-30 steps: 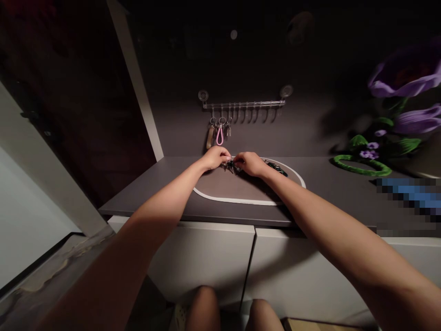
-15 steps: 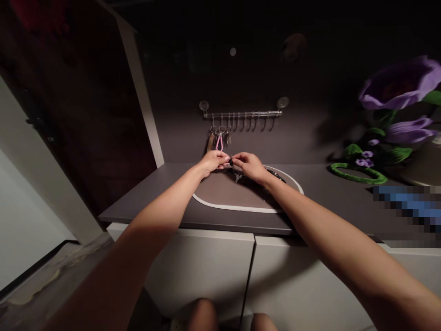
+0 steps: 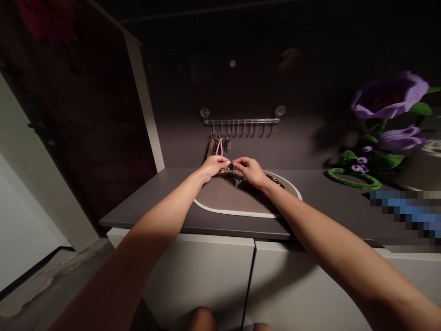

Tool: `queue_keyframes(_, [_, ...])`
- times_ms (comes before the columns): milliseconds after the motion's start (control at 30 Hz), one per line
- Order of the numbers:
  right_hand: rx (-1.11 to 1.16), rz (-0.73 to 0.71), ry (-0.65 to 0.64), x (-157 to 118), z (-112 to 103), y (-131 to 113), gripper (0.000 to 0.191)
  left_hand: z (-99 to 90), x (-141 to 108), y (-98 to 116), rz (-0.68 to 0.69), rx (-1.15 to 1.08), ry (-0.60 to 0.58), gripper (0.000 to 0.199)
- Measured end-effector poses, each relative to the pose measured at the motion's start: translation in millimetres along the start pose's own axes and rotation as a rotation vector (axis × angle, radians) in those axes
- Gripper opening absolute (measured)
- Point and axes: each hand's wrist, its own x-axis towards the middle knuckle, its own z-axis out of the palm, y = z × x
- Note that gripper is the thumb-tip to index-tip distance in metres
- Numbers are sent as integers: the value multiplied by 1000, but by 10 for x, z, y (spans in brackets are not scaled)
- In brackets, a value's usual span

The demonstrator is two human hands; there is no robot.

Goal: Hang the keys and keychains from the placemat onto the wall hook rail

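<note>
My left hand (image 3: 212, 167) and my right hand (image 3: 251, 171) meet above an oval mat (image 3: 223, 197) with a white rim. Both are closed, fingertips pinching a small bunch of keys (image 3: 237, 183) by its dark top part. The keys dangle just below the fingertips; the ring itself is too small to make out. Partly behind my right hand, a dark looped object (image 3: 275, 179) lies on the mat. Behind my left hand, a pink strap (image 3: 219, 147) and small keys (image 3: 228, 142) hang from a clear hook rail (image 3: 243, 121) on the wall.
The dark countertop (image 3: 138, 197) tops white cabinet doors (image 3: 203, 266). Purple artificial flowers (image 3: 389, 99) and a green ring (image 3: 353, 179) stand at the right, near a blurred blue area (image 3: 406, 209). On the left is a dark door (image 3: 93, 115).
The camera view has shifted slightly, so the scene sits a little lower. Both hands keep their pinch on the keys, which hang almost as before.
</note>
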Motion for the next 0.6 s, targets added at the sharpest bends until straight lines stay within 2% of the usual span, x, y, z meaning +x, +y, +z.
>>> queue_keyframes(333, [211,14,54,53,10,24,29,8,22,0,118,-18,38,21])
queue_keyframes(600, [520,125,119,177,-2,-122,29,14,48,31,176,-51,118,18])
